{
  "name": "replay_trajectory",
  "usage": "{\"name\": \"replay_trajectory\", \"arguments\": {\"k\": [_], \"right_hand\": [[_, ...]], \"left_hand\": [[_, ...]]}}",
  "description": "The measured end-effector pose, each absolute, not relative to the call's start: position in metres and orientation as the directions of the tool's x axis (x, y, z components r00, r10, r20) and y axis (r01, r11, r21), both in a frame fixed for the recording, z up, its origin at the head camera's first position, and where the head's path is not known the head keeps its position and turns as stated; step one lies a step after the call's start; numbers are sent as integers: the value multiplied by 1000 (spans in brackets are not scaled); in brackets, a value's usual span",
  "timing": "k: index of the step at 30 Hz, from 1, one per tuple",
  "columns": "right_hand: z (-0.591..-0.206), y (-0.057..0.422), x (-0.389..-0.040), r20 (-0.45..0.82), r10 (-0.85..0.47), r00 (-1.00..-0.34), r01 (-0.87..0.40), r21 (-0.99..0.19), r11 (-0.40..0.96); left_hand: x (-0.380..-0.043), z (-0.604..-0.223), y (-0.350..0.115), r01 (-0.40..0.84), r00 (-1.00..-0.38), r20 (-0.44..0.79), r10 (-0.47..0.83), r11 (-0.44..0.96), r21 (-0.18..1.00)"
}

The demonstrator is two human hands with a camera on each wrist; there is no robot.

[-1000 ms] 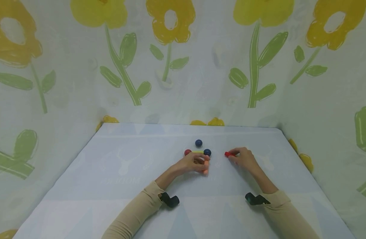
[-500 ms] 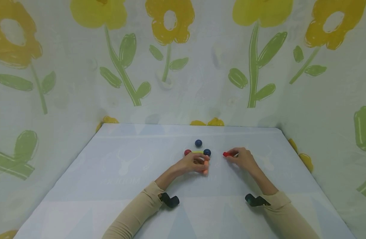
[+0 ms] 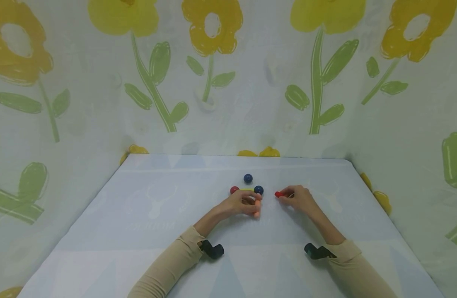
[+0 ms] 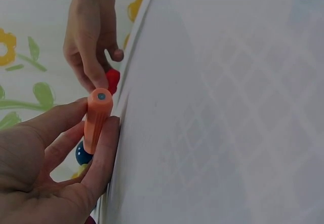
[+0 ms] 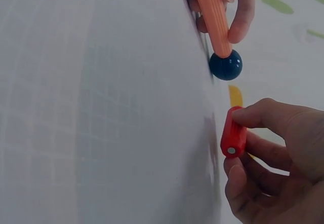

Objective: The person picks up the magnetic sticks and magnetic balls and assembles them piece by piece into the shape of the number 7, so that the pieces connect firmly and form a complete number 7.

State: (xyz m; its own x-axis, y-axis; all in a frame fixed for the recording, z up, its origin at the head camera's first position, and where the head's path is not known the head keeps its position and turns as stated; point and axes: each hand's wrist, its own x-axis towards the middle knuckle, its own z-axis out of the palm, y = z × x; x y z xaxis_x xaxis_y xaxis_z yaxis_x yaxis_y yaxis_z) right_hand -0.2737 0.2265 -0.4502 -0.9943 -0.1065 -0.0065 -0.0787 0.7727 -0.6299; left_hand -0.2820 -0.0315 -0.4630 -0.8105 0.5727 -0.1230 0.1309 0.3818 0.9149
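My left hand (image 3: 238, 203) pinches an orange ridged rod (image 4: 97, 120) between thumb and fingers; a small metallic disc shows in its end. The rod's far end meets a dark blue ball (image 5: 226, 65). To the right, my right hand (image 3: 300, 198) grips a short red rod (image 5: 234, 133) with a similar pale disc in its end, its tip pointing toward the blue ball with a gap between. Behind the left hand, a yellow rod (image 3: 247, 189) lies between a red ball (image 3: 234, 190) and that blue ball, partly hidden by the fingers.
A second dark blue ball (image 3: 248, 179) sits farther back on the white-clothed table (image 3: 157, 231). Flower-patterned cloth walls (image 3: 243, 116) enclose the table at the back and sides. Dark wrist cameras (image 3: 212, 250) jut inward from both beige sleeves.
My right hand has moved slightly left with the red rod, closer to the blue ball. The left hand, the orange rod and the balls stay in place.
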Motion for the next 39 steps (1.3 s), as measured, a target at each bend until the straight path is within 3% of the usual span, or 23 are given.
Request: {"name": "replay_trajectory", "arguments": {"k": [14,39], "right_hand": [[-456,215,-267,-12,-136,-991,-97,-645,758],[-447,194,-250,-167,-195,-967,-27,-690,723]], "left_hand": [[-280,-463,-33,121,-810,-127,573,374,919],[-280,-462,-32,123,-802,-114,586,348,929]]}}
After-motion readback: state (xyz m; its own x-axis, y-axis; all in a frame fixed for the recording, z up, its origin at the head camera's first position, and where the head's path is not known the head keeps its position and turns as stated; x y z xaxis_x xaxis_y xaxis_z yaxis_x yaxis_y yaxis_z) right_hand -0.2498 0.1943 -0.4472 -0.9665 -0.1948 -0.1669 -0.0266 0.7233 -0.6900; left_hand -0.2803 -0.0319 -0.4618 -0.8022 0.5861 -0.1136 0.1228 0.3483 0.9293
